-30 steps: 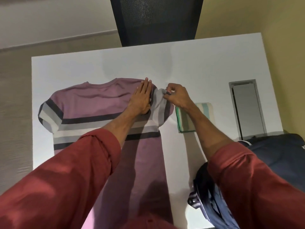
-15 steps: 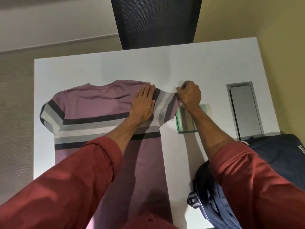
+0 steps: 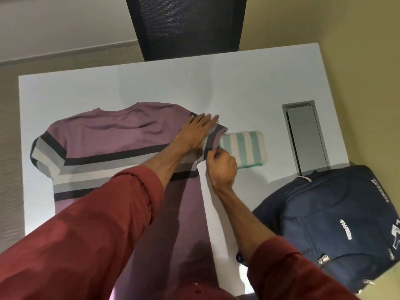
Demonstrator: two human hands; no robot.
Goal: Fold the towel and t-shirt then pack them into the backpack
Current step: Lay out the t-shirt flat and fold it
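Currently, left hand [image 3: 194,135] lies flat on the purple striped t-shirt [image 3: 112,137]; right hand [image 3: 220,167] pinches its sleeve [image 3: 213,141]. Folded towel [image 3: 244,148] lies against that sleeve, backpack [image 3: 337,213] farther right. A hasty sleeve flip could rumple the towel.

My red sleeve [image 3: 86,234] and bare forearm cover much of the t-shirt [image 3: 112,135] across its stripes and lower body, and its hem runs off the bottom edge. My flat left grip [image 3: 194,133] hides the seam where the shirt's far sleeve begins. The fingertips of my right grip [image 3: 223,167] curl under, so their pinch on that sleeve's edge is mostly out of sight; the same grip covers the towel [image 3: 244,146] at its near left corner. The backpack [image 3: 324,208] is cut by the right edge, its white lettering too small to read. The chair [image 3: 186,24] is cropped at the top.
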